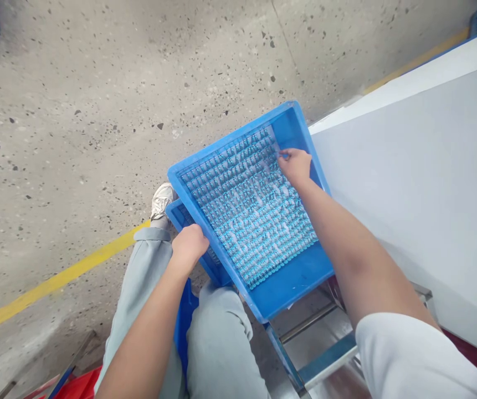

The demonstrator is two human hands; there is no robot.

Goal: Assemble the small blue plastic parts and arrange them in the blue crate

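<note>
A tilted blue plastic tray (294, 280) is in front of me, above my knees. Inside it are many small, shiny, teal and clear pieces (238, 205) in tight rows, with whitish glare over the middle. My left hand (190, 244) is closed at the tray's left rim, its fingertips hidden. Over the far right of the rows, my right hand (295, 165) has thumb and fingers pinched together at the edge of the pieces. What lies between those fingertips is too small to make out.
A second blue tray (175, 210) shows beneath the first. Below is a metal-framed stand (325, 363). A light grey table (421, 166) is on the right. A yellow line (76, 274) crosses the speckled floor. Something red (82, 385) is at bottom left.
</note>
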